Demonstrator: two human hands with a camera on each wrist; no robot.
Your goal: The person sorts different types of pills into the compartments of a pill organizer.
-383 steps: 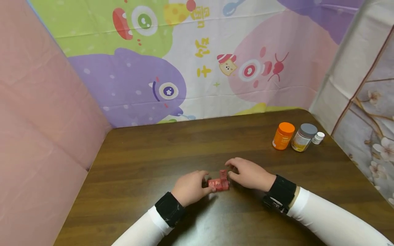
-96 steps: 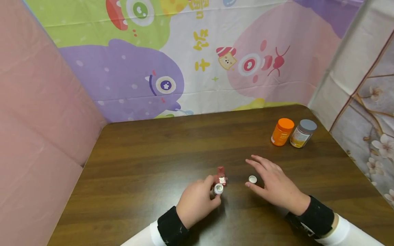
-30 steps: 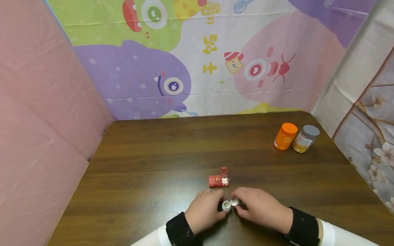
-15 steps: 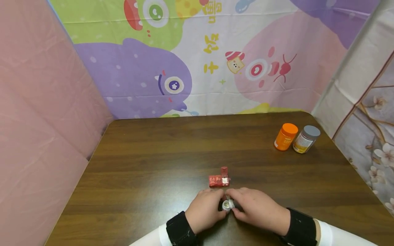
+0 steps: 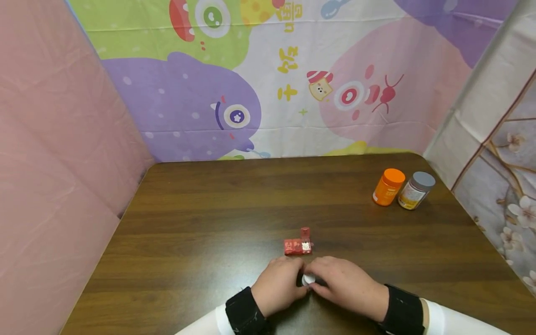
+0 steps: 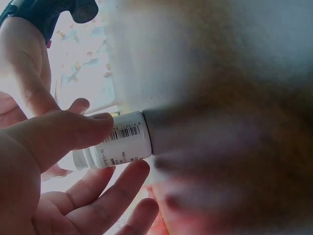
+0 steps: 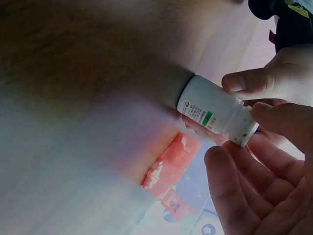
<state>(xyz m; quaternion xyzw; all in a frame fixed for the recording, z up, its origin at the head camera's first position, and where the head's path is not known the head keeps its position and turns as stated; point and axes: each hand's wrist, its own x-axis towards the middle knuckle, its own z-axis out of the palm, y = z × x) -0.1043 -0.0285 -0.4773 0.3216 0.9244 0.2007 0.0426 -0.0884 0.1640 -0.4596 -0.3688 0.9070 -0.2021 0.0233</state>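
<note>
My left hand (image 5: 278, 284) grips a small white pill bottle (image 6: 124, 139) by its body, thumb on one side and fingers on the other. The bottle stands upright on the table, its label and barcode partly covered by fingers. On its mouth sits the white cap (image 7: 243, 128), pinched between the thumb and fingers of my right hand (image 5: 349, 284). Just beyond both hands lies a red pill organizer (image 5: 293, 246). Its right-end lid (image 5: 305, 232) is flipped up, and white pills (image 5: 306, 246) show in that compartment.
An orange jar (image 5: 388, 187) and a grey-lidded jar (image 5: 416, 190) stand side by side at the table's back right. The brown wooden table (image 5: 209, 209) meets a cartoon-print cloth (image 5: 284, 130) behind and a pink cloth (image 5: 63, 163) on the left.
The small bottle left its place beside the jars, and white pills came into the organizer. The cap, earlier on the table, was picked up by my right hand and moved onto the bottle.
</note>
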